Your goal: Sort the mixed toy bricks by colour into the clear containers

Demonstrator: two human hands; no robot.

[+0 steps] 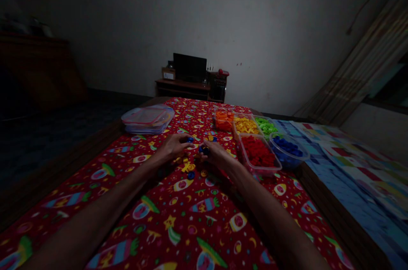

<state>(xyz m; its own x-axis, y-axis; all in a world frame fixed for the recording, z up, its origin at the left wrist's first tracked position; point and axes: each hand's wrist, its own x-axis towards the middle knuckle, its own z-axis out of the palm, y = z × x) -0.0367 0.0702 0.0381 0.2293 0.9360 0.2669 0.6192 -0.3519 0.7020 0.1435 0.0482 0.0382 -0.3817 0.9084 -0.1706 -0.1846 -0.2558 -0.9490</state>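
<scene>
My left hand (174,146) has its thumb and fingers closed round a small blue plastic piece (190,139). Opposite it, my right hand (217,154) grips another blue plastic piece (204,149), its fingers partly hidden. A narrow gap separates the two hands. Just below them, loose yellow pieces (188,167) lie on the patterned red cloth (191,227), beside a round blue piece (191,175) and a round yellow piece (204,173). Beyond the hands sits one more yellow piece (210,138). The dim light blurs the exact shapes of the pieces.
To the right stand clear tubs of orange pieces (224,122), yellow pieces (246,125), green pieces (266,127), red pieces (257,152) and blue pieces (287,146). Stacked clear lids (147,119) lie at the left. A monitor (190,67) stands on a low cabinet by the wall.
</scene>
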